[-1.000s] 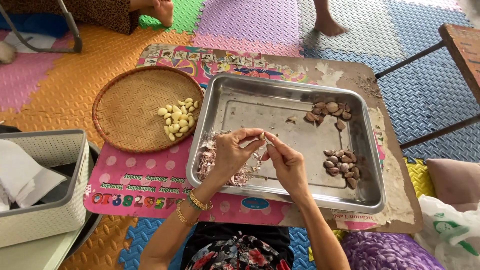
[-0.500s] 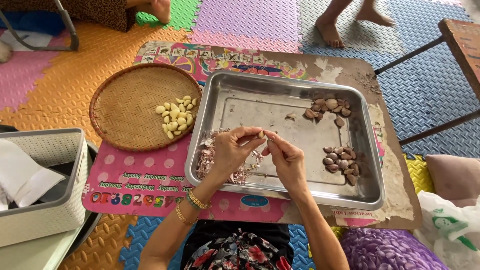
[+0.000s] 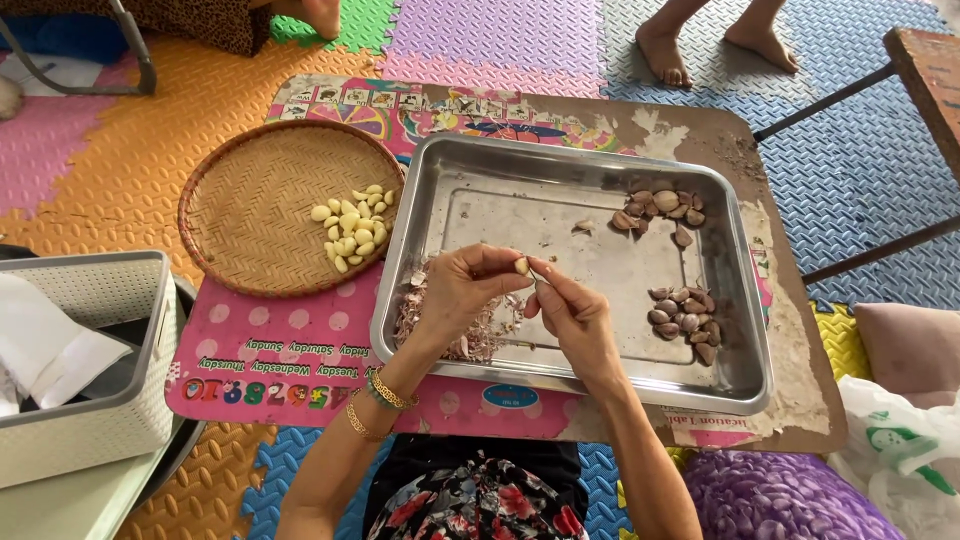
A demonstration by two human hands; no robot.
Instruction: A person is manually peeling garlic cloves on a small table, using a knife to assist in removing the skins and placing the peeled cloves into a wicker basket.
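My left hand (image 3: pixel 465 290) and my right hand (image 3: pixel 572 315) meet over a steel tray (image 3: pixel 480 165), both pinching one pale garlic clove (image 3: pixel 521 266) between their fingertips. Under my left hand lies a heap of papery garlic skins (image 3: pixel 480 335). Unpeeled brown cloves sit in two groups in the tray, one at the far right (image 3: pixel 660 208) and one at the near right (image 3: pixel 685 315). Peeled pale cloves (image 3: pixel 350 228) lie in a round woven basket tray (image 3: pixel 250 210) to the left.
The low table (image 3: pixel 790 330) has a worn colourful top. A white slatted basket (image 3: pixel 90 370) stands at the left. Another person's bare feet (image 3: pixel 700 40) stand on foam floor mats beyond the table. A wooden bench (image 3: pixel 925 60) is at the far right.
My hands have stayed over the tray, working the same clove. The other person's feet have shifted along the mats beyond the table.
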